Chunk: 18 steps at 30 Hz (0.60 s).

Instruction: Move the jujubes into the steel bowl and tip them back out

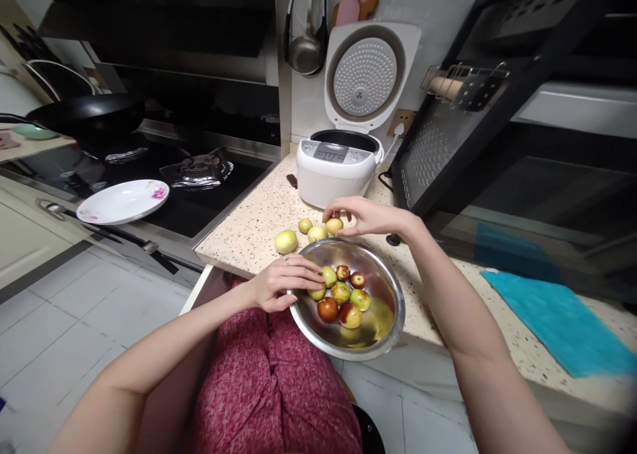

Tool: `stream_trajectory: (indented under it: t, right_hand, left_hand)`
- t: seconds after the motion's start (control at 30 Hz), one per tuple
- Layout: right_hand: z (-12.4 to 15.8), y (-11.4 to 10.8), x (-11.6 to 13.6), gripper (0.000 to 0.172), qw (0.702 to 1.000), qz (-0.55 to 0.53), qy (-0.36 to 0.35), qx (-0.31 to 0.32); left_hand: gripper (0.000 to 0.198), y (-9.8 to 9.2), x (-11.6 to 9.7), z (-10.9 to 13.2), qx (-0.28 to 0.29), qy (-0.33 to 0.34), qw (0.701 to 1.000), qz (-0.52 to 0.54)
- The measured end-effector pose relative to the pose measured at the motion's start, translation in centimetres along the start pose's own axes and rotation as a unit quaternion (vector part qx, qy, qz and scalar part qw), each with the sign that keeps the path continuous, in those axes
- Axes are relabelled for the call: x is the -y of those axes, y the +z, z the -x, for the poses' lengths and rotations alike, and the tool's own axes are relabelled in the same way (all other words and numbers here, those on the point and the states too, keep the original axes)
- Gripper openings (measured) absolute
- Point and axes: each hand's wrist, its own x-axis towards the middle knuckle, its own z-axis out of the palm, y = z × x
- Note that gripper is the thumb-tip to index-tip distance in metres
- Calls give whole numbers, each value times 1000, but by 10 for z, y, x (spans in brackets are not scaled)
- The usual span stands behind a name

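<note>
A steel bowl (385, 281) stands at the counter's front edge, holding several small green and red-brown fruits (343, 293) in a little water. My left hand (281, 283) rests on the bowl's left rim, fingers reaching in and touching a green fruit (328, 275). My right hand (363, 216) hovers behind the bowl, fingertips pinched on a yellow-green fruit (334, 226) on the counter. Three more loose fruits lie beside it, the largest (285, 241) at the left.
A white rice cooker (338, 168) with its lid up stands behind the fruits. A gas hob (199, 168), black wok (89, 115) and white plate (123, 200) are at left. A blue cloth (557, 321) lies on the speckled counter (249, 228) at right, under a black rack (448, 129).
</note>
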Motion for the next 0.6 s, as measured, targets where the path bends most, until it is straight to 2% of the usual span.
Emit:
stream_trajectory:
  t: [0.17,0.3,0.43,0.6]
  right_hand:
    - [7,10,46,27,994,37,7,103]
    - [6,23,64,27,975,123,90,163]
    - [4,25,69,25,960,177,143,164]
    - [4,20,69,26,965,156,142,154]
  left_hand:
    - [55,-1,-1,0,3,-4,1000,0]
    - [56,-1,-2,-1,3,-6,1000,0]
    - [56,-1,-2,-1,5,-8,1000,0]
    - [57,-1,-2,-1,6,-8,1000,2]
